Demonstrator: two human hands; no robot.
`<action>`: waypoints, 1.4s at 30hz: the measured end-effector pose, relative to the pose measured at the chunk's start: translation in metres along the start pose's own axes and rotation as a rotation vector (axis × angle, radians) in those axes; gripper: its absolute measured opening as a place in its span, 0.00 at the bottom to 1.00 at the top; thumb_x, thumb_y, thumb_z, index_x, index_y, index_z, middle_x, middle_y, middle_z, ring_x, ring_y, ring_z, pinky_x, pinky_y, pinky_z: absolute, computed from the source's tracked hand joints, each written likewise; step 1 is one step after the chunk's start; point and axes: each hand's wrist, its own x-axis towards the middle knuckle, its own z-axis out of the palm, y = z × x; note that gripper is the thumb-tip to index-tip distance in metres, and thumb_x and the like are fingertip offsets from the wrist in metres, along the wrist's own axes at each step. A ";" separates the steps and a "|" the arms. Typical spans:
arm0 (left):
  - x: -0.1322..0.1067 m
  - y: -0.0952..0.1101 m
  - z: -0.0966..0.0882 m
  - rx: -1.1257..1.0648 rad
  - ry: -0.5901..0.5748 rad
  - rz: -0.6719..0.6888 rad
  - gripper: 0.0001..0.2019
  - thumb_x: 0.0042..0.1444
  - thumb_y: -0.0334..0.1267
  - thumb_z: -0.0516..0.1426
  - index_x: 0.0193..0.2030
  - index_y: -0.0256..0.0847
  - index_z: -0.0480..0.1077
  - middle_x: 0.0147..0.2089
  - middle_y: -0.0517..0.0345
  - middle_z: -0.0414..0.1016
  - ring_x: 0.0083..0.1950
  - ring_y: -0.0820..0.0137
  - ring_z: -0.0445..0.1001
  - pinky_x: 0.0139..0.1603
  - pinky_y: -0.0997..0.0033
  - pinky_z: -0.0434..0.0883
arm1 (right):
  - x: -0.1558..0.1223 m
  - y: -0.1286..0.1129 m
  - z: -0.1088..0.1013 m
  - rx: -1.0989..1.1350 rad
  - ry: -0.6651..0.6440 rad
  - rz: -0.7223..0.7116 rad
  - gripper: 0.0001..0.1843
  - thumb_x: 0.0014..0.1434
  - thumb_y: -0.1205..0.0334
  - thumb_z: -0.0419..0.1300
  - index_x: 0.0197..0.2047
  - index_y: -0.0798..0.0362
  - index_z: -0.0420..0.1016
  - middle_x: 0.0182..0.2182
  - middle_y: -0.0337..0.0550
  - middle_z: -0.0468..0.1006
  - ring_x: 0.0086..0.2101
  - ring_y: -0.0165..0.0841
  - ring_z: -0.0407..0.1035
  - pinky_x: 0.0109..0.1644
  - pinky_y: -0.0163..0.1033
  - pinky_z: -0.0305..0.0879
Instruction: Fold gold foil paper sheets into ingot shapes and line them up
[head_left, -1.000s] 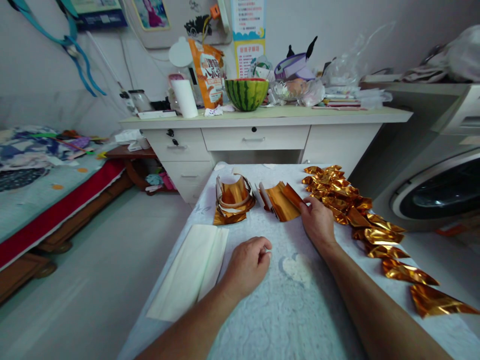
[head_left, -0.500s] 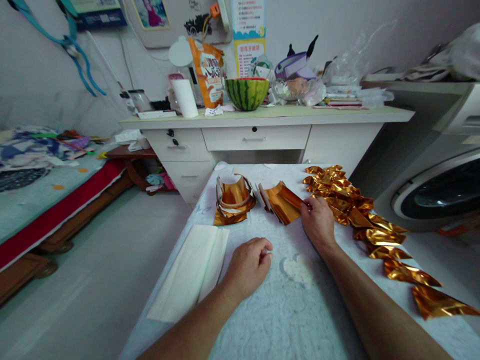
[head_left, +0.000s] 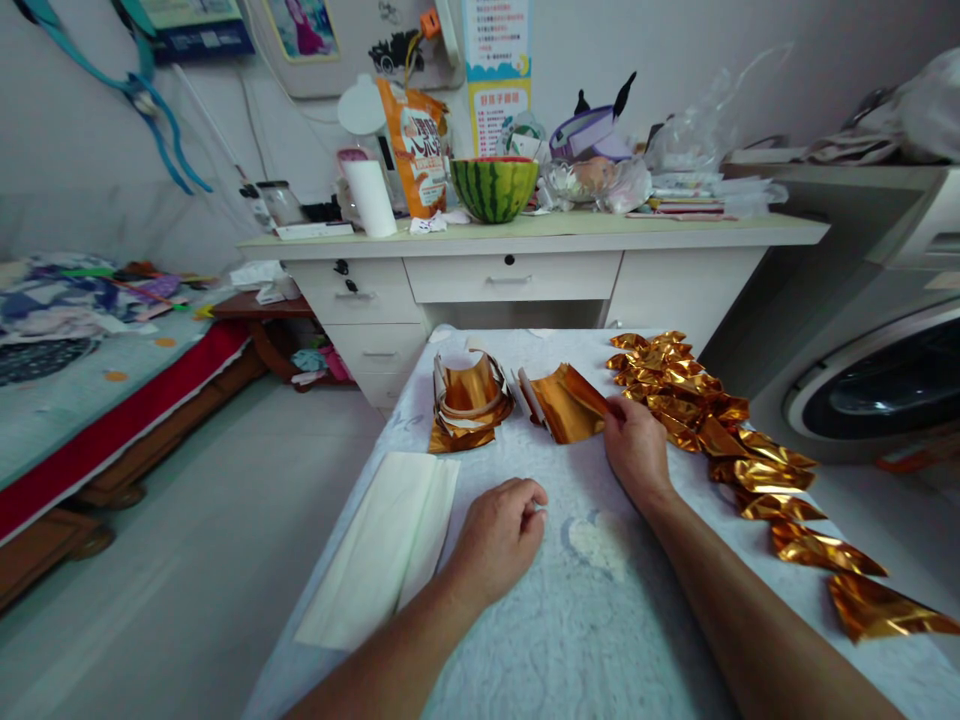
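My right hand (head_left: 636, 444) reaches forward on the white padded table (head_left: 585, 620). Its fingertips pinch the right edge of a stack of flat gold foil sheets (head_left: 564, 402). My left hand (head_left: 501, 530) rests on the cloth nearer to me, its fingers curled into a loose fist, thumb against forefinger, with nothing visible in it. Left of the stack lies a curled pile of gold foil sheets (head_left: 465, 398). A long row of folded gold foil pieces (head_left: 720, 425) runs down the table's right side.
A pale paper stack (head_left: 386, 545) lies at the table's left edge. Beyond stands a white desk (head_left: 525, 270) with a halved watermelon (head_left: 493, 187), a snack bag and clutter. A bed (head_left: 82, 370) is on the left, a washing machine (head_left: 877, 380) on the right.
My right hand's fingertips have closed on the edge of the flat foil stack and lifted it slightly. My left hand has stayed in place.
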 end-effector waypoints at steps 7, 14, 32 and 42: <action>0.000 0.000 0.001 0.010 -0.005 0.008 0.06 0.52 0.27 0.53 0.35 0.40 0.69 0.32 0.61 0.72 0.34 0.70 0.70 0.36 0.73 0.62 | -0.001 0.000 -0.001 0.066 0.039 0.045 0.18 0.54 0.66 0.53 0.46 0.58 0.76 0.35 0.51 0.80 0.33 0.39 0.73 0.42 0.43 0.68; 0.000 0.001 0.001 0.011 -0.012 0.010 0.06 0.52 0.28 0.53 0.35 0.41 0.69 0.32 0.60 0.72 0.35 0.70 0.71 0.36 0.72 0.62 | -0.001 -0.001 -0.004 0.118 0.089 0.046 0.16 0.51 0.65 0.55 0.43 0.57 0.74 0.30 0.46 0.75 0.30 0.37 0.70 0.39 0.42 0.67; -0.001 0.000 0.003 -0.014 -0.006 0.003 0.05 0.53 0.29 0.55 0.35 0.40 0.70 0.32 0.60 0.72 0.35 0.69 0.71 0.36 0.72 0.62 | 0.008 -0.010 -0.035 0.195 0.136 0.060 0.13 0.54 0.60 0.54 0.37 0.54 0.78 0.29 0.45 0.79 0.28 0.37 0.71 0.38 0.41 0.65; 0.002 0.001 -0.004 -0.238 0.148 -0.049 0.09 0.63 0.38 0.49 0.36 0.40 0.69 0.35 0.58 0.71 0.38 0.68 0.70 0.41 0.70 0.64 | 0.003 -0.007 -0.054 0.439 -0.201 0.073 0.12 0.55 0.54 0.58 0.35 0.53 0.76 0.26 0.40 0.75 0.24 0.31 0.65 0.29 0.36 0.62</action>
